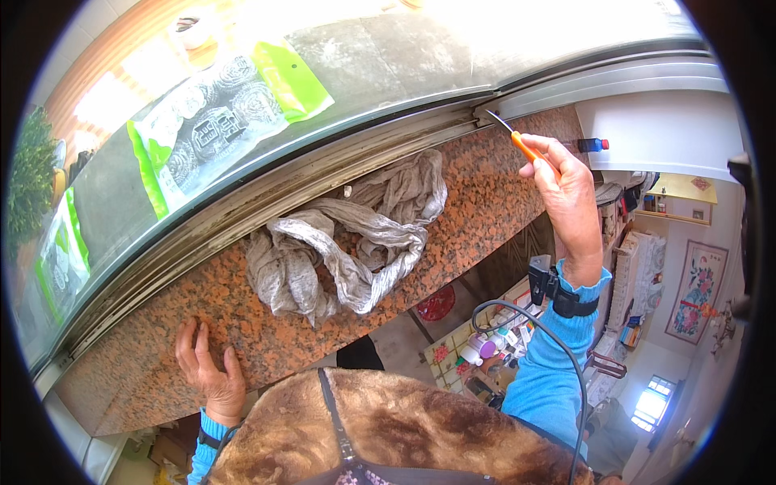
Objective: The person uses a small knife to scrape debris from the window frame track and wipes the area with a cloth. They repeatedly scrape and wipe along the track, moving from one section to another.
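In my right hand [566,186] is a slim orange-handled tool [527,149] with a thin, slightly curved metal tip. I cannot tell if it is a knife or a screwdriver. Its tip reaches to the right end of the window track [388,145], at the frame corner; contact is unclear. My left hand [212,368] rests on the left part of the speckled brown granite sill [202,299], fingers spread, holding nothing. Between my hands a crumpled grey-white cloth [347,250] lies in loose folds on the sill, touching the track, which looks dirty.
Behind the glass lies a clear and green plastic package [214,133]; a similar one [61,267] is farther left. A bottle with a red cap [594,145] is right of my right hand. A cable [558,339] hangs along my right sleeve. Below stands a table [453,356] with bottles and boxes.
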Motion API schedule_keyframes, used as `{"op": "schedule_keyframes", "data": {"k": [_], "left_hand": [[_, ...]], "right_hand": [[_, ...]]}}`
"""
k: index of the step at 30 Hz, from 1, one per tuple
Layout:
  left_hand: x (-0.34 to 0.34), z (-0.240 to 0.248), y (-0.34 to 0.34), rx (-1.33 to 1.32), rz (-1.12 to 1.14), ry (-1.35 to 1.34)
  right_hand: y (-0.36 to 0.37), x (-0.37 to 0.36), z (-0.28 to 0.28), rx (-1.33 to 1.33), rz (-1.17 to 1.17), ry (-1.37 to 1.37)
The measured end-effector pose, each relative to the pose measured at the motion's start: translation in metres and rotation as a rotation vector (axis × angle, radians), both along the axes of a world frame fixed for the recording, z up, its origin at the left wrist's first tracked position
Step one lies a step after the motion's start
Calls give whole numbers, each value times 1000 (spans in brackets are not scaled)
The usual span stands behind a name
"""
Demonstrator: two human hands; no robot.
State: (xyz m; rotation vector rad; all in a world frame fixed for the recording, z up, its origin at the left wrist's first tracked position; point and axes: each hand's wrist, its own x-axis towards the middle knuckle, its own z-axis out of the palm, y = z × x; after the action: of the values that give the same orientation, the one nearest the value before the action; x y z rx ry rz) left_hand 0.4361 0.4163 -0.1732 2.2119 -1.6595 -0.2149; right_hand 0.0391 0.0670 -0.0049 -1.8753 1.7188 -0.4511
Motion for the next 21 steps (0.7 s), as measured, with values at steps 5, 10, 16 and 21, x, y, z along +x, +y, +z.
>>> {"op": "schedule_keyframes", "data": {"k": [5,10,16,21], "left_hand": [[0,1,1,14,2,1],[-1,3,0,18,5,4],[-1,3,-2,5,2,5],[-2,5,-2,18,9,15]], "right_hand": [[-11,5,-5,-51,93,149],[-9,10,-27,-215,191,290],[5,22,-45,-311,247,637],[12,29,-45,-317,267,521]]}}
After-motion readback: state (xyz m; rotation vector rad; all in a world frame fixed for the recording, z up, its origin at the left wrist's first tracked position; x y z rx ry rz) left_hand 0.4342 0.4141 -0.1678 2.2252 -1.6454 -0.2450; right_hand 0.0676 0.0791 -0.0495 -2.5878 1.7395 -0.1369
